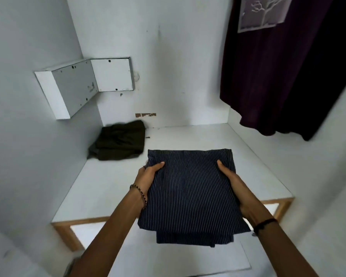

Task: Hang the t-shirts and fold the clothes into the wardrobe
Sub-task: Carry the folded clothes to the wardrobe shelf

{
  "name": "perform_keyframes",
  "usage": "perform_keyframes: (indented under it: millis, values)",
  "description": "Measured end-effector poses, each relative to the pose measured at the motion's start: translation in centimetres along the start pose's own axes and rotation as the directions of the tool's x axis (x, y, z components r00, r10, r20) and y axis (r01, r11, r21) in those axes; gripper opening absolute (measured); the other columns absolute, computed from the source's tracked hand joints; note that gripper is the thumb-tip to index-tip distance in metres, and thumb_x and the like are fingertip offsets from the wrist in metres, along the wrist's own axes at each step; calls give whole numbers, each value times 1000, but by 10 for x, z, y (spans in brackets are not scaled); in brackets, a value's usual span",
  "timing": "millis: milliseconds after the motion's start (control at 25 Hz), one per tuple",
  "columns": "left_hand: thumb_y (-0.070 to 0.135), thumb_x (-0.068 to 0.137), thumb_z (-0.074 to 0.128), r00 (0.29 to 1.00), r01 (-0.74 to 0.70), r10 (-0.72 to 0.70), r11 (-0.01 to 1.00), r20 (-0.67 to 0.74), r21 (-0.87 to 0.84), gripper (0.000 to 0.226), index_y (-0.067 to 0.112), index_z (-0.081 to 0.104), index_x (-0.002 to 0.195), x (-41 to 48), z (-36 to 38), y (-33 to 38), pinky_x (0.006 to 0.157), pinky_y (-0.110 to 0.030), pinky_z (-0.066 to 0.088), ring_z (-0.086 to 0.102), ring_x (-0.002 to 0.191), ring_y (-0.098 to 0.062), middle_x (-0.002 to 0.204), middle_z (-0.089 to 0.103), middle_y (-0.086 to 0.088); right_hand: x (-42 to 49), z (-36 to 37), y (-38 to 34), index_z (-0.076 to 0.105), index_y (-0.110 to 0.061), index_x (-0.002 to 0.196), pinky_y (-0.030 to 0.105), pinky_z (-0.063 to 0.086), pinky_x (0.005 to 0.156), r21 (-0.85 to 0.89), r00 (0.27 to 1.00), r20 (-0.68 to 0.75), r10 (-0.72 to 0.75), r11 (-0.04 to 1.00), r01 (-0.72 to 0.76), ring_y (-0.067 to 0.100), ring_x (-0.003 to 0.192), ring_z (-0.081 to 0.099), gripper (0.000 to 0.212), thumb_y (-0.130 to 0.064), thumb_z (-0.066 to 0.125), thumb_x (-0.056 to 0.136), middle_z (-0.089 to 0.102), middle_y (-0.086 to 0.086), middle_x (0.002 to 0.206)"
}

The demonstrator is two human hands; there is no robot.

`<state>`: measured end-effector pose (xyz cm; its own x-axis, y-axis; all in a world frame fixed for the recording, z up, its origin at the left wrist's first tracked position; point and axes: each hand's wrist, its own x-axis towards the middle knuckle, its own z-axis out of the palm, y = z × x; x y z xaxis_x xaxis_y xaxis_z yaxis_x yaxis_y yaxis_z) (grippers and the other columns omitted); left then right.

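Note:
A folded navy garment with thin white stripes is held flat above the front half of the white wardrobe shelf. My left hand grips its left edge, thumb on top. On the other side my right hand grips the right edge the same way. The fingers of both hands are hidden under the cloth. A dark olive folded garment lies at the shelf's back left corner. A dark purple t-shirt with a pale tree print hangs at the upper right.
A small white box compartment juts from the left wall above the olive garment. The shelf has a wooden front edge, with a lower white surface beneath it. White walls close in the left, back and right.

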<state>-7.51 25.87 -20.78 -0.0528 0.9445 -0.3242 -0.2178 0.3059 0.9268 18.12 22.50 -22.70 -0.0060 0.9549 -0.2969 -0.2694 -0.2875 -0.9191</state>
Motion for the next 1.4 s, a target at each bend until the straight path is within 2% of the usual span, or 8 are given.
perform_keyframes:
  millis: [320, 480, 600, 800, 920, 1000, 1200, 1400]
  values:
    - [16, 86, 69, 985, 111, -103, 993, 140, -51, 31, 2, 68, 114, 82, 1, 33, 66, -33, 57, 71, 76, -26, 100, 75, -15, 82, 19, -49, 73, -14, 118, 43, 56, 93, -39, 1000, 6, 30, 999, -30, 34, 102, 72, 39, -43, 66, 93, 78, 12, 108]
    - [10, 74, 79, 999, 13, -12, 999, 33, -41, 54, 2, 59, 124, 127, 3, 50, 82, -46, 58, 70, 97, -36, 110, 71, -19, 126, 22, -66, 73, -11, 116, 41, 57, 88, -45, 998, 34, 44, 998, -43, 33, 98, 71, 35, -36, 67, 93, 78, 13, 106]
    - [11, 80, 76, 999, -41, 41, 999, -19, -7, 53, 4, 56, 128, 163, 7, 70, 78, -42, 59, 70, 97, -33, 112, 70, -17, 164, 28, -80, 73, -11, 117, 40, 56, 85, -21, 997, 72, 39, 999, -37, 32, 100, 71, 35, -36, 67, 93, 78, 12, 108]
    - [35, 87, 71, 991, 28, 16, 947, -132, 320, 48, 7, 52, 121, 208, 14, 84, 66, -30, 50, 64, 85, -21, 112, 64, -10, 231, 31, -85, 68, -5, 126, 40, 56, 91, -194, 994, 42, 100, 977, -90, 32, 101, 70, 51, -43, 70, 93, 75, 14, 109]
    - [12, 95, 60, 981, 30, 57, 901, -187, 433, 32, 3, 50, 125, 226, 10, 81, 62, -29, 50, 59, 73, -16, 103, 63, -13, 259, 29, -85, 62, 3, 130, 32, 52, 71, -268, 996, -14, 90, 959, -91, 27, 87, 66, 40, -24, 63, 100, 69, 12, 100]
    - [5, 96, 57, 978, -37, 129, 881, -165, 472, 29, 7, 49, 124, 231, 9, 89, 61, -25, 48, 59, 74, -15, 93, 60, -6, 270, 32, -87, 60, 3, 131, 33, 52, 70, -267, 998, -21, 64, 961, -68, 28, 85, 65, 37, -19, 61, 101, 68, 12, 99]
    - [11, 92, 65, 930, -180, 323, 815, -173, 551, 34, 16, 50, 122, 249, -4, 109, 98, -44, 50, 62, 108, -28, 124, 62, -15, 292, 51, -88, 55, -6, 141, 39, 54, 92, -218, 999, 42, -29, 975, 37, 32, 111, 66, 54, -34, 66, 97, 67, 13, 126]
    - [20, 93, 65, 935, -107, 327, 627, -135, 772, 58, 8, 36, 142, 251, -21, 100, 101, -36, 44, 54, 122, -33, 135, 54, -17, 304, 58, -81, 43, -4, 148, 32, 43, 87, -526, 996, -39, -81, 849, 48, 32, 121, 57, 57, -39, 52, 103, 56, 17, 141]
